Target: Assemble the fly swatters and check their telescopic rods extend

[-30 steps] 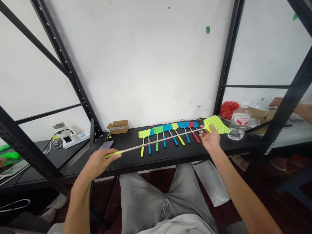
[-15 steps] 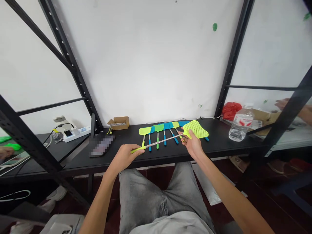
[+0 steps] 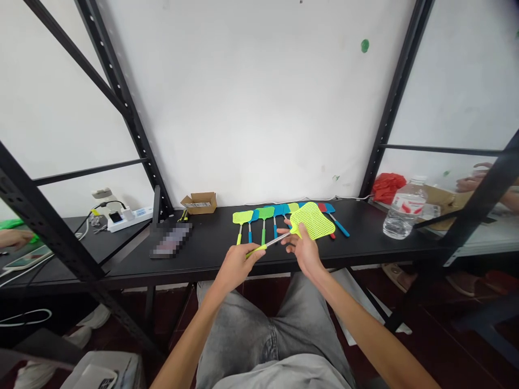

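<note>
A yellow-green fly swatter [image 3: 313,220] with a metal telescopic shaft is held slantwise above the front of the black shelf. My left hand [image 3: 237,263] is closed round its handle. At the other end my right hand [image 3: 303,249] grips the base of the perforated head, thumb on top, with some fingers spread beneath. Behind lies a row of several more swatters: a yellow one [image 3: 242,217] at the left, a green one [image 3: 265,213], and blue ones, including one [image 3: 341,226] at the right end. A red one [image 3: 322,207] is partly hidden by the held head.
The black shelf [image 3: 211,254] carries a small open cardboard box [image 3: 199,202] and a blurred-out phone-like thing [image 3: 172,240]. A water bottle [image 3: 406,208] and a red plastic bag [image 3: 388,187] stand right. Left are a power strip [image 3: 130,219] and another person's hand [image 3: 16,237]. Metal posts flank the shelf.
My left hand has moved right, closer to my right hand, and the swatter's exposed shaft has become much shorter. The head has shifted slightly left, uncovering the right end of the row.
</note>
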Tool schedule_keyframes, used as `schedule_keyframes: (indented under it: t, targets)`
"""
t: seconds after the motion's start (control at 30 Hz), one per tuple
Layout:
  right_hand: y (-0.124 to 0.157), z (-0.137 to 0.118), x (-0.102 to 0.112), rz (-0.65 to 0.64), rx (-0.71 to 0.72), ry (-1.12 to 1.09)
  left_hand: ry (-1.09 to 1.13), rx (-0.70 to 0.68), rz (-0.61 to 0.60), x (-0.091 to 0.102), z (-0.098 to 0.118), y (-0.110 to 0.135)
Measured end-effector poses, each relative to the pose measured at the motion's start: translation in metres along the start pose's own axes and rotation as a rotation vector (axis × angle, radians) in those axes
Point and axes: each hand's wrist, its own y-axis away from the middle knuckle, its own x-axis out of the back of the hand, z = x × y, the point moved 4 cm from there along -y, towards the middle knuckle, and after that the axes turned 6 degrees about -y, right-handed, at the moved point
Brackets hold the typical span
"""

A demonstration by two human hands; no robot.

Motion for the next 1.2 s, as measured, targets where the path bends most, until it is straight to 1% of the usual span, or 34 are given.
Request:
schedule_keyframes:
  t: [0.1, 0.13, 0.2, 0.27, 0.33, 0.43, 0.5, 0.53, 0.63, 0.73, 0.8, 0.87, 0.9, 0.97, 1.03, 1.07, 1.1, 1.17, 1.2]
  targets:
    - [-0.004, -0.002, 0.009, -0.018, -0.090, 0.061, 0.100, -0.008, -0.024, -0.002, -0.006, 0.000]
    - [-0.006, -0.003, 0.014, -0.022, -0.127, 0.086, 0.115, -0.006, -0.017, -0.001, -0.011, -0.001]
    - [-0.012, -0.006, 0.026, -0.011, -0.172, 0.134, 0.103, 0.038, 0.040, 0.002, -0.026, -0.002]
    - [-0.017, -0.010, 0.037, 0.023, -0.173, 0.162, 0.035, 0.141, 0.134, 0.007, -0.045, -0.002]
    - [-0.022, -0.013, 0.046, 0.070, -0.153, 0.168, -0.078, 0.253, 0.201, 0.010, -0.063, -0.001]
    - [-0.028, -0.014, 0.055, 0.119, -0.149, 0.159, -0.271, 0.398, 0.219, 0.009, -0.083, 0.003]
    - [-0.029, -0.013, 0.057, 0.123, -0.154, 0.157, -0.395, 0.454, 0.211, 0.007, -0.090, 0.004]
    - [-0.030, -0.012, 0.057, 0.118, -0.153, 0.159, -0.454, 0.455, 0.213, 0.005, -0.091, 0.003]
    - [-0.028, -0.011, 0.054, 0.101, -0.142, 0.172, -0.589, 0.392, 0.229, -0.002, -0.091, 0.001]
    - [-0.029, -0.014, 0.053, 0.083, -0.097, 0.213, -0.619, 0.345, 0.210, -0.009, -0.091, -0.001]
    - [-0.033, -0.021, 0.056, 0.079, -0.028, 0.291, -0.607, 0.296, 0.188, -0.015, -0.091, -0.001]
    - [-0.038, -0.032, 0.064, 0.080, 0.080, 0.454, -0.600, 0.235, 0.171, -0.020, -0.090, -0.002]
    - [-0.041, -0.038, 0.071, 0.086, 0.144, 0.577, -0.601, 0.209, 0.166, -0.023, -0.090, -0.001]
    - [-0.046, -0.054, 0.087, 0.113, 0.266, 0.887, -0.613, 0.168, 0.165, -0.028, -0.090, -0.001]
    - [-0.052, -0.067, 0.108, 0.173, 0.327, 1.218, -0.619, 0.140, 0.172, -0.032, -0.091, 0.000]
    - [-0.055, -0.073, 0.120, 0.213, 0.321, 1.365, -0.618, 0.128, 0.176, -0.033, -0.091, 0.000]
    - [-0.060, -0.078, 0.132, 0.255, 0.286, 1.490, -0.616, 0.118, 0.180, -0.034, -0.092, 0.001]
    - [-0.071, -0.083, 0.153, 0.326, 0.151, 1.673, -0.612, 0.105, 0.184, -0.035, -0.092, 0.001]
    - [-0.078, -0.084, 0.162, 0.337, 0.067, 1.728, -0.613, 0.101, 0.184, -0.035, -0.092, 0.001]
